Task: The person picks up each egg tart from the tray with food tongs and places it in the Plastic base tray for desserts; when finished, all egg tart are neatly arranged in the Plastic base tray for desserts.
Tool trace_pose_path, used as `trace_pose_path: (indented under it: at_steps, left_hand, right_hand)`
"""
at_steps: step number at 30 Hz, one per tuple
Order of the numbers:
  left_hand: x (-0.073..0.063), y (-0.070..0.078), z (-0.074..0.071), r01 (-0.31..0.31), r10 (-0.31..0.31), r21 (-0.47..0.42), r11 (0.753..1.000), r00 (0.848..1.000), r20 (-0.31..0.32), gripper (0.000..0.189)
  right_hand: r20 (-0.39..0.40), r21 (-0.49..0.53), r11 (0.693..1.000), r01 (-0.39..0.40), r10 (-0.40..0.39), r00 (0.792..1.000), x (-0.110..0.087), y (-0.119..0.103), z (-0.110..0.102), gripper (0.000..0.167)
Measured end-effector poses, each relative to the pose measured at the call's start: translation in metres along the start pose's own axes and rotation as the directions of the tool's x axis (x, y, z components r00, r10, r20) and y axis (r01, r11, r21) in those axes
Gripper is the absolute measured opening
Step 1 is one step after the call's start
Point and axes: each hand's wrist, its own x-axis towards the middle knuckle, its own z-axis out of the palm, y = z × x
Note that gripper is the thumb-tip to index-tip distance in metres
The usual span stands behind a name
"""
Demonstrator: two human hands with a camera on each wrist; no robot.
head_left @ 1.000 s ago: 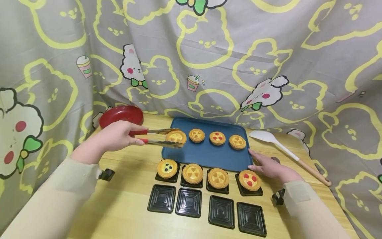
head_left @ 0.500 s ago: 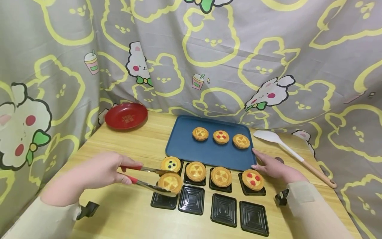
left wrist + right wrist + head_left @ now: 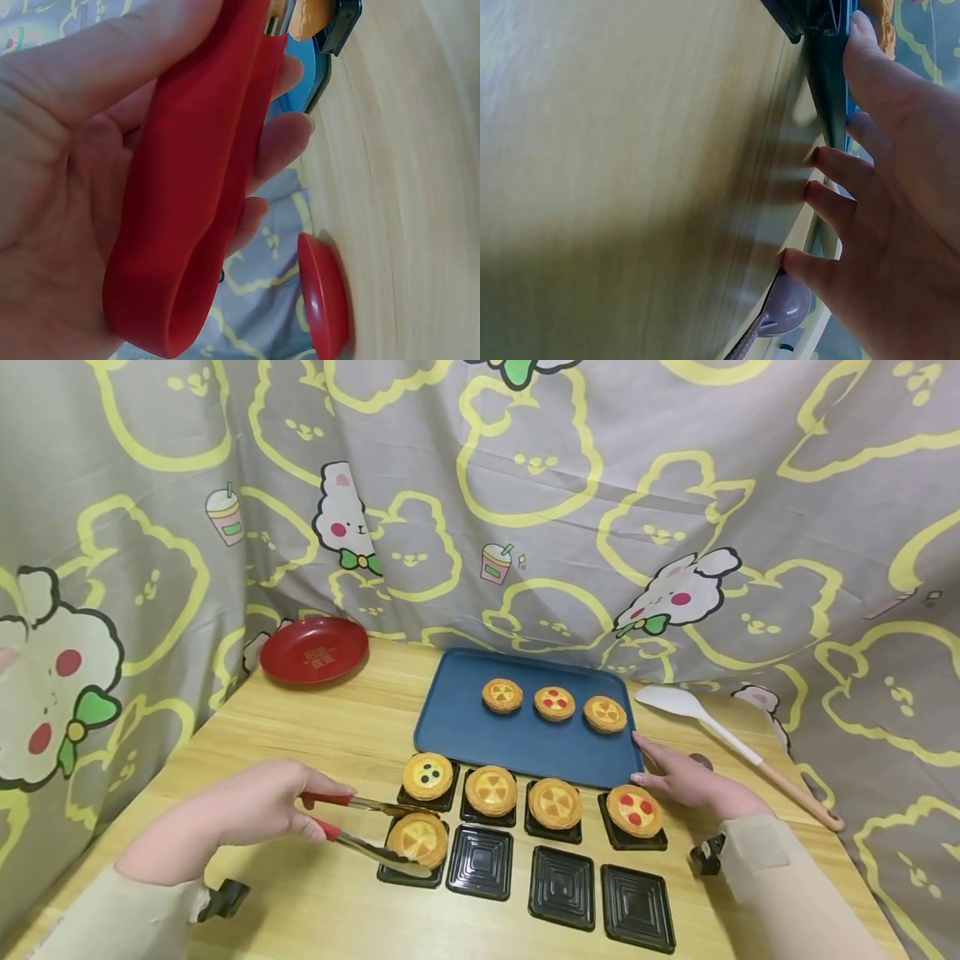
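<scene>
Your left hand curls its fingers round the red-handled tongs; your right hand holds its fingers apart, touching the right edge of the blue tray, probably to steady it. The tongs' arms flank the tart, seemingly to keep it level, over a black base near-left of the tray; I cannot tell whether tart and base touch.

red-handled tongs, golden tarts, blue tray, black bases, grey curtain with yellow outlines
</scene>
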Motion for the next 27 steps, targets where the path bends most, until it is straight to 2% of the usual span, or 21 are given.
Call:
trace_pose_path:
  at_steps: [3, 7, 10, 13, 15, 19, 22, 27]
  left_hand:
    - [0.000, 0.001, -0.001, 0.029, -0.028, -0.050, 0.998, 0.999, 0.024, 0.061]
    - [0.000, 0.002, -0.010, 0.033, -0.026, -0.146, 0.989, 0.998, 0.051, 0.066]
    - [0.003, 0.002, -0.025, 0.000, 0.003, -0.157, 0.988, 1.000, 0.021, 0.069]
    - [0.014, 0.004, -0.042, -0.035, 0.030, -0.124, 0.992, 0.999, -0.045, 0.069]
    - [0.027, 0.004, -0.052, -0.051, 0.043, -0.070, 0.996, 0.993, -0.112, 0.069]
    - [0.063, 0.006, -0.065, -0.028, 0.029, 0.008, 1.000, 0.980, -0.195, 0.070]
    - [0.095, 0.005, -0.069, 0.002, 0.000, 0.008, 1.000, 0.982, -0.187, 0.071]
    - [0.147, -0.002, -0.064, 0.020, -0.025, -0.032, 0.999, 0.987, -0.156, 0.071]
  right_hand:
    - [-0.009, -0.006, 1.000, 0.016, -0.016, 1.000, 0.000, 0.002, 0.001, 0.081]
    - [-0.031, -0.002, 0.998, 0.055, -0.055, 0.998, 0.000, 0.005, 0.002, 0.081]
    - [-0.026, 0.007, 0.999, 0.044, -0.044, 0.999, 0.001, 0.010, 0.004, 0.083]
    - [-0.010, 0.007, 1.000, 0.013, -0.013, 1.000, 0.002, 0.018, 0.006, 0.087]
    - [-0.008, 0.012, 1.000, 0.002, -0.002, 1.000, 0.002, 0.021, 0.007, 0.088]
    - [-0.010, 0.018, 1.000, 0.001, -0.001, 1.000, 0.002, 0.021, 0.007, 0.089]
    - [-0.017, 0.009, 1.000, 0.002, -0.002, 1.000, 0.001, 0.016, 0.006, 0.088]
    - [-0.023, -0.002, 1.000, 0.013, -0.013, 1.000, 0.000, 0.006, 0.003, 0.083]
